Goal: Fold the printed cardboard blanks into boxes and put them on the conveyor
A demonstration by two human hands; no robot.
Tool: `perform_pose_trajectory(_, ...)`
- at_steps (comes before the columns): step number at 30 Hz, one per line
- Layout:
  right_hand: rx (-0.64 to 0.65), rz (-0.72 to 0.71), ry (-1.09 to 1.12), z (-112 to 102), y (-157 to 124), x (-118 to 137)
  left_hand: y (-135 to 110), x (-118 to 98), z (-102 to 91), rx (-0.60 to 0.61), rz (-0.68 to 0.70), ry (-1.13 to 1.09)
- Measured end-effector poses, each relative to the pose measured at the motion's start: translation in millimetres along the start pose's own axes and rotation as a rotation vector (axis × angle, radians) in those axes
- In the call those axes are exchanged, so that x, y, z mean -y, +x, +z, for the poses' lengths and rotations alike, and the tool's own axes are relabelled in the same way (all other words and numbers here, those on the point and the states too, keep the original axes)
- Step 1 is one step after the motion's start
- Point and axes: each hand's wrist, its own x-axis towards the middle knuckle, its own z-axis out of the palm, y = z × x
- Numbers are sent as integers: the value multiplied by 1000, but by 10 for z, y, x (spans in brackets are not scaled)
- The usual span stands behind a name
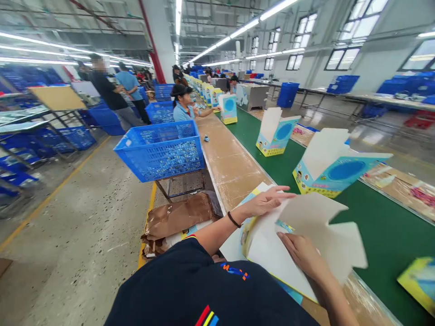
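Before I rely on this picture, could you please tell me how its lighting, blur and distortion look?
Head view: ceiling lights and windows glare almost white; head view, lower right: the cut-off box is blurred, while the left hand and right hand look clearer; head view, right: the open-flapped box seems stretched sideways, probably by the wide lens.
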Motion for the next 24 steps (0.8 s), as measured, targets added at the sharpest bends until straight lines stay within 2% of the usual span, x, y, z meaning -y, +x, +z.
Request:
perform_pose_trajectory(3,116,37,-97,138,69,152,-149,295,130,-182,-183,30)
perform_pose_trajectory(7,113,127,-85,268,162,225,-357,605,209,-430,-523,-51)
perform_pose_trajectory(10,53,154,-76,306,149,279,-439,679,153,-433,-634,-158)
perform_pose_trajectory(13,-36,100,-60,235,-32,375,-469,664,86,-431,-617,-154)
perform_pose_trajectory(15,-198,-76,29,107,-244,374,-482,650,65,-420,-580,-152)
perform_pose_trajectory(17,-493,-231,202,-54,-448,243,-495,655,61,-400,-567,-177)
perform_pose_trajectory(18,-668,-244,306,-129,-517,126,-500,665,63,-399,-574,-190)
perform_pose_trajectory(19,-817,-180,404,-187,-551,-18,-504,679,67,-404,-585,-200)
perform_pose_trajectory(20,-915,-56,489,-223,-546,-176,-507,695,71,-411,-599,-207)
perform_pose_trajectory(21,-932,45,578,-231,-504,-331,-508,712,76,-417,-612,-214)
perform_pose_trajectory(22,-855,131,664,-210,-430,-469,-508,728,82,-418,-622,-220)
perform_pose_trajectory(24,-575,233,789,-97,-227,-647,-504,754,96,-410,-624,-215)
